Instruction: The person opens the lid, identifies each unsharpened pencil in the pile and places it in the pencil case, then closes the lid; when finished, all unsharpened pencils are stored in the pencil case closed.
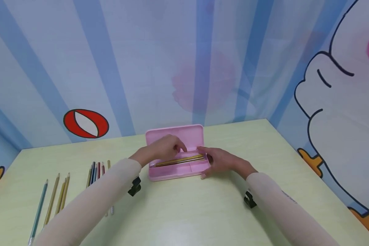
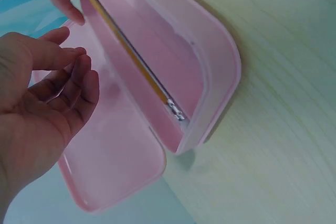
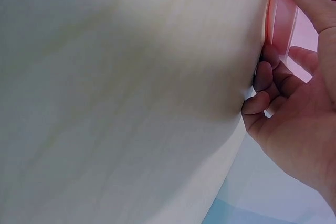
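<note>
A pink pencil case lies on the table with its lid raised at the back. Yellow and dark-striped pencils lie along its rear compartment; the left wrist view shows a metal ferrule at one pencil's end. My left hand hovers over the back of the case and lid, fingers loosely bent, with nothing between thumb and fingertips in the left wrist view. At the right end of the case, my right hand grips its side, thumb at the front corner and fingers toward the back.
To the left lie a teal pencil, several yellow pencils and a group of dark and red pencils, partly hidden by the left sleeve. A striped blue printed wall stands behind the table.
</note>
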`<state>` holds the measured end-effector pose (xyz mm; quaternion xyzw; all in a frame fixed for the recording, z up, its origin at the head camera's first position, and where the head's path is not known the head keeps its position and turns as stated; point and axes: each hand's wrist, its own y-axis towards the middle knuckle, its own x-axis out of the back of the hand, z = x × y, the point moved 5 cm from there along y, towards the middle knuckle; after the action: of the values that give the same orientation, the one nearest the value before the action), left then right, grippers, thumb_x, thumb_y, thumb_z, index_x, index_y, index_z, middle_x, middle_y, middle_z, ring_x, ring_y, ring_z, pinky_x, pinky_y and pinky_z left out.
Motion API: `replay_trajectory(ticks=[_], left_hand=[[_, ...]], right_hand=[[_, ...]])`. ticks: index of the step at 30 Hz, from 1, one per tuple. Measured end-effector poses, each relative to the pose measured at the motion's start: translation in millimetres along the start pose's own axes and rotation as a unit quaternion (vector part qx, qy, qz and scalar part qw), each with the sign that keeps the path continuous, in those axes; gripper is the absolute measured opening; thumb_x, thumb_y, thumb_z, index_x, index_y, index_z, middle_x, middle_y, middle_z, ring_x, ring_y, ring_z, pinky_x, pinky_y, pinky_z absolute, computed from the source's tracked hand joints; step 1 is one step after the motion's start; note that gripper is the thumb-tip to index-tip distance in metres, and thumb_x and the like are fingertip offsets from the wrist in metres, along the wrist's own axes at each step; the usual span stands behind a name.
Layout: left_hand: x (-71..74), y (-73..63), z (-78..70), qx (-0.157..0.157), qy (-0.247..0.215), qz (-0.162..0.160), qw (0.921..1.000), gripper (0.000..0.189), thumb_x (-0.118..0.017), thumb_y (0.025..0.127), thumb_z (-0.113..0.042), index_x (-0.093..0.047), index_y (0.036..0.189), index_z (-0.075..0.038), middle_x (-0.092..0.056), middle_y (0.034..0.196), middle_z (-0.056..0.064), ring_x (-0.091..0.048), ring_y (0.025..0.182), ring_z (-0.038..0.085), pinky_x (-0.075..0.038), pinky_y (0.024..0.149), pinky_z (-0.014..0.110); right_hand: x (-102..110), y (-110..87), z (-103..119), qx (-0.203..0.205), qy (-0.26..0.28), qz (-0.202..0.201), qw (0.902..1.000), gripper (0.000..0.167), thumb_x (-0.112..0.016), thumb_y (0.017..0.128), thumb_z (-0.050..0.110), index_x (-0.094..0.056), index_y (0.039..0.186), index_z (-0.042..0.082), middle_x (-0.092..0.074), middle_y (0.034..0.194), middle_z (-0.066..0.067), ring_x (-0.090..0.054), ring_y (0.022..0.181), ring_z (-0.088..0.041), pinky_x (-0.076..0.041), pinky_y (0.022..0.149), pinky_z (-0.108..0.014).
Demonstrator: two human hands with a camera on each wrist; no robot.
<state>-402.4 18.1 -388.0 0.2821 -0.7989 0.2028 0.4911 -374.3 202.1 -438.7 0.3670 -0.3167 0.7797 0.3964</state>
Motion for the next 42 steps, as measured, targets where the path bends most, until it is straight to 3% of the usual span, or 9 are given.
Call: replay_trajectory(ticks=[5,10,15,21,33,42], left_hand=[[14.5,-14.5,-0.6,-0.011,-0.019,-0.006,0.9997,0.037,-0.046,0.088,0.009,-0.075,0.109,0.0,-0.062,0.077,0.007,-0.037,0.062,0.011,-0.039,0.067,0.024],[30.0,-36.3,7.0,0.014,-0.055,-0.005,0.9984,0.031,-0.051,0.091,0.006,-0.073,0.113,0.0,-0.061,0.08,0.005,-0.043,0.066,0.013,-0.041,0.068,0.026],[41.2,-64.3,22.7,0.051,-0.086,-0.011,0.9949,0.03,-0.056,0.094,0.001,-0.069,0.12,0.0,-0.066,0.097,0.009,-0.053,0.081,0.018,-0.049,0.074,0.029],[50.3,-99.1,45.1,0.082,-0.101,-0.023,0.9912,0.03,-0.056,0.095,-0.001,-0.067,0.123,0.001,-0.066,0.095,0.01,-0.057,0.083,0.022,-0.051,0.073,0.031],[51.9,-151.4,81.1,0.17,-0.126,-0.039,0.9766,0.032,-0.059,0.096,-0.004,-0.065,0.126,0.0,-0.067,0.101,0.016,-0.061,0.082,0.026,-0.056,0.073,0.038],[47.2,-185.2,97.6,0.18,-0.113,-0.054,0.9757,0.03,-0.06,0.093,-0.002,-0.065,0.123,0.004,-0.065,0.092,0.012,-0.055,0.078,0.019,-0.052,0.065,0.027]], right_hand=[[0,-0.4,-1,-0.008,0.005,0.0,1.0,0.107,-0.088,0.073,0.041,-0.028,0.158,0.013,-0.053,0.138,-0.012,-0.049,0.114,-0.024,-0.045,0.102,-0.042],[1,-0.3,0,0.001,0.006,0.0,1.0,0.108,-0.088,0.073,0.041,-0.028,0.158,0.012,-0.053,0.138,-0.014,-0.05,0.115,-0.025,-0.045,0.102,-0.042],[1,0.6,1,0.005,-0.005,-0.002,1.0,0.11,-0.088,0.073,0.042,-0.026,0.158,0.011,-0.051,0.144,-0.016,-0.05,0.118,-0.026,-0.044,0.106,-0.045],[-1,2.2,-1,-0.001,-0.011,-0.002,0.9999,0.11,-0.087,0.073,0.043,-0.025,0.159,0.011,-0.049,0.147,-0.016,-0.05,0.123,-0.026,-0.043,0.108,-0.046],[-2,0.6,-2,-0.009,-0.003,0.0,1.0,0.111,-0.087,0.073,0.044,-0.025,0.159,0.013,-0.046,0.151,-0.015,-0.049,0.126,-0.026,-0.042,0.111,-0.047],[-2,0.9,-2,-0.01,-0.003,-0.004,0.9999,0.109,-0.087,0.073,0.044,-0.027,0.159,0.014,-0.048,0.149,-0.015,-0.049,0.126,-0.027,-0.042,0.11,-0.048]])
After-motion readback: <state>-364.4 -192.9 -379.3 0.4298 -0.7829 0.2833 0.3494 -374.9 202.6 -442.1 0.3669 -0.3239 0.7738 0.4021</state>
